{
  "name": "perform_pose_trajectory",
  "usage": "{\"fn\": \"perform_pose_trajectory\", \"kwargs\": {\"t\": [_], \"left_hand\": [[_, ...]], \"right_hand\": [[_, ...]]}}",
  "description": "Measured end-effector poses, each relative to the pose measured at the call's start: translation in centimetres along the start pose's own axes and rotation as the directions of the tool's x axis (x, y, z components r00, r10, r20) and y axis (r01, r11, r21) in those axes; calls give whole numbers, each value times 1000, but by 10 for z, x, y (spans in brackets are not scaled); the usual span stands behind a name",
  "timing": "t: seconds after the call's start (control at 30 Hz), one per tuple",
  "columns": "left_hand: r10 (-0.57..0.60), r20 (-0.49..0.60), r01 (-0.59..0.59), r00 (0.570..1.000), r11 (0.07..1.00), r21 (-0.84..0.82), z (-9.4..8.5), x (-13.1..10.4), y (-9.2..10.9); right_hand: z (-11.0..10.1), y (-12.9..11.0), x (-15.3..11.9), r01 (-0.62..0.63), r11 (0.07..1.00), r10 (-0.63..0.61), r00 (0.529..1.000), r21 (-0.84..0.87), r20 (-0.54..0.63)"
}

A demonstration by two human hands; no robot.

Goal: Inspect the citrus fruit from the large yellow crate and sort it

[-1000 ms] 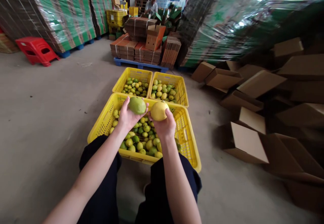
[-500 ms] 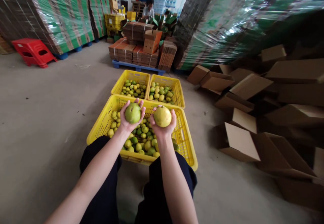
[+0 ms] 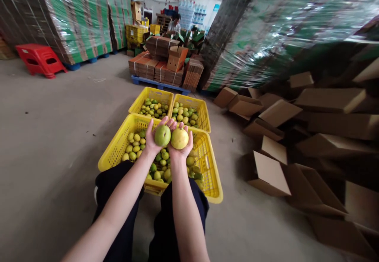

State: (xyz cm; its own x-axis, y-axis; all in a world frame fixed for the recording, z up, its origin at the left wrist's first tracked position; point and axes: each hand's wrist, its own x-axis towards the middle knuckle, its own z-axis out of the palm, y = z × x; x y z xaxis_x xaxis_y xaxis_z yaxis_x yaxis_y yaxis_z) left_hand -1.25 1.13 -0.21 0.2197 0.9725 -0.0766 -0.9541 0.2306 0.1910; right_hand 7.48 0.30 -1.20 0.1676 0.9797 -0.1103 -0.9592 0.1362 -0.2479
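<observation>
Palm up, my left hand (image 3: 152,145) cups a large round green lemon (image 3: 162,135), its fingers curled around the far side. Beside it, my right hand (image 3: 181,154) cradles a similar-sized yellow lemon (image 3: 179,138). The two hands are side by side, with the fruits nearly touching. Both are above a big yellow plastic crate (image 3: 215,175) that holds many smaller green and yellow lemons (image 3: 133,156). My forearms and hands hide part of that fruit.
Behind stand two smaller yellow crates, left (image 3: 134,105) and right (image 3: 205,116), also with lemons. Cardboard boxes (image 3: 268,175) lie heaped at the right. A red stool (image 3: 40,58) stands at the left. Flattened cartons (image 3: 168,74) sit on a blue pallet; a person (image 3: 174,26) is farther back.
Both hands have come together with their lemons, the left moving right and the right moving left. The view has shifted slightly. Each hand still holds the same fruit.
</observation>
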Motion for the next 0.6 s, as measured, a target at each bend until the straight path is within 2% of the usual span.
{"fn": "perform_pose_trajectory", "kwargs": {"t": [0.13,0.27,0.6], "left_hand": [[7,-36,-7,999,1000,-2,-4,-2,1],[41,-79,-43,996,999,-26,0,-4,2],[56,-86,-59,995,998,-32,0,-2,1]], "right_hand": [[-2,1,-2,-17,999,18,999,-39,35],[-1,2,-5,-22,997,24,999,-81,32],[1,2,-7,-35,996,36,999,-80,9]]}}
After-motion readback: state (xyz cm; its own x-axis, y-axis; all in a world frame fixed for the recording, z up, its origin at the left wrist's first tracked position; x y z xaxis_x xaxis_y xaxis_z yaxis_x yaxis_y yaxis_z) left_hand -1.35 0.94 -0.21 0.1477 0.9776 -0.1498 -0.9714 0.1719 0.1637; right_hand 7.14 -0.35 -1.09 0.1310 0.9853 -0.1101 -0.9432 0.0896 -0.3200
